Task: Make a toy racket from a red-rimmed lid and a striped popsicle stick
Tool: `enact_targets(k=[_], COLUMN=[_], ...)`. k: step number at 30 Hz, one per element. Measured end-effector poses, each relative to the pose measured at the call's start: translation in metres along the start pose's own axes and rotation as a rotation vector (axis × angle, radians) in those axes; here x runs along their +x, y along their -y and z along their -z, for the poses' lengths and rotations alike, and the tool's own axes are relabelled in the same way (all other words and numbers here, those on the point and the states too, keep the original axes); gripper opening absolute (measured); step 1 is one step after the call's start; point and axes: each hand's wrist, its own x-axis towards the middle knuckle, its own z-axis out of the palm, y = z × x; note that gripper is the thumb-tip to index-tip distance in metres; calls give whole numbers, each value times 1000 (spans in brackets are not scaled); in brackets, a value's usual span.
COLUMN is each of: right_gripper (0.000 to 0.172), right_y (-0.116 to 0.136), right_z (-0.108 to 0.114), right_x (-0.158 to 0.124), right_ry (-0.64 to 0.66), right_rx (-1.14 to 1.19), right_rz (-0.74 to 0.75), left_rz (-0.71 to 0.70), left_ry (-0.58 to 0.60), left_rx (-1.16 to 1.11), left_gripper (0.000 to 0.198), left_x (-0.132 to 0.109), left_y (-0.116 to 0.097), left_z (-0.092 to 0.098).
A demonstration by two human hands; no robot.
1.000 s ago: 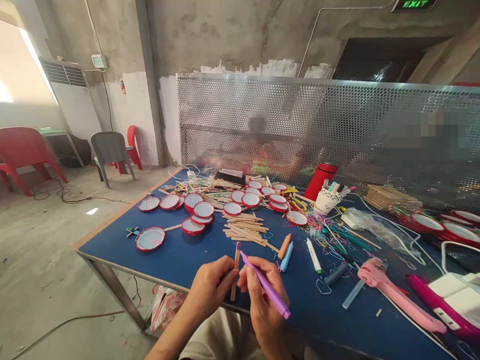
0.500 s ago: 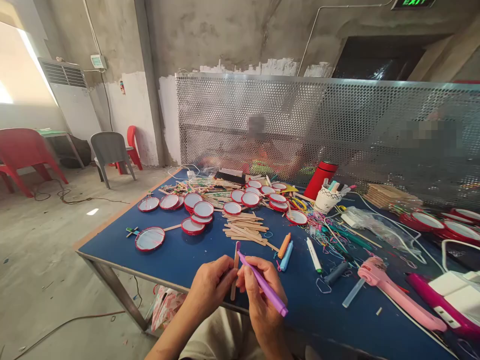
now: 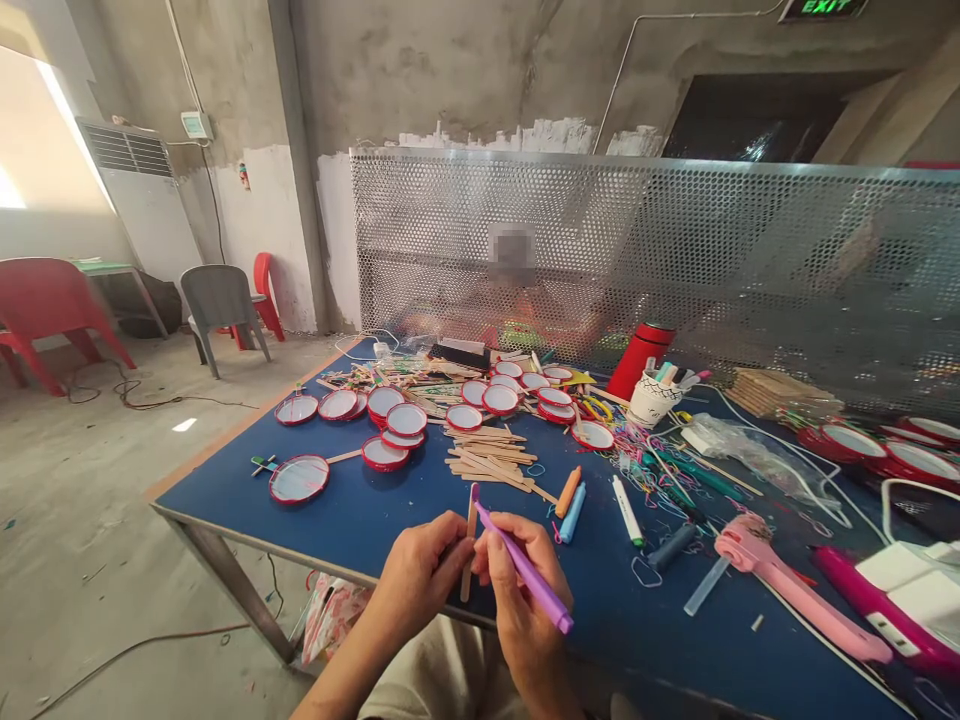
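Observation:
Near the table's front edge, my left hand [image 3: 426,566] pinches a flat wooden craft stick [image 3: 466,582], held roughly upright. My right hand [image 3: 529,580] grips a purple marker [image 3: 534,578], its tip against the upper end of the stick, where purple colour shows. Just beyond my hands lies a loose pile of bare craft sticks [image 3: 491,458]. To the right of the pile are an orange marker [image 3: 568,492] and a light blue marker [image 3: 574,513].
Red-rimmed white discs [image 3: 300,479] lie across the blue table [image 3: 232,510]. A red thermos [image 3: 641,360] and a pen cup [image 3: 651,402] stand at the back. On the right are tangled yarn [image 3: 645,460], a white marker [image 3: 628,510] and a pink glue gun [image 3: 802,590]. A perforated metal screen [image 3: 450,220] borders the back.
Both hands stay almost in place, with the marker tip still at the top of the stick. Only a very slight shift of the view shows.

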Motion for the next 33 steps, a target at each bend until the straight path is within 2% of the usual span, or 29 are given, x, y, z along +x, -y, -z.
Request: enact_targets(k=[7,15,21,27,30,33], right_gripper=[11,13,13,10,8,10], right_y=[14,4,8,15,11,4], right_z=[-3,-2,-2,-3,-4,-2], right_x=[6,2,4,8,6,5], right_ry=[-81,-19,-22,-150,-154,-98], right_rx=[91,49,42,48,0,-137], right_rz=[14,29,42,30,78,191], left_rz=[12,-5,-2,28,44,66], left_ry=[2,-4,-3,0,30,72], left_rx=[16,-5,-6,11,6,-31], left_gripper=[26,27,27,25,25,25], left_x=[0,1,0,1,2,4], left_y=[0,0,0,-2,-2,-2], left_z=[0,0,1,1,1,4])
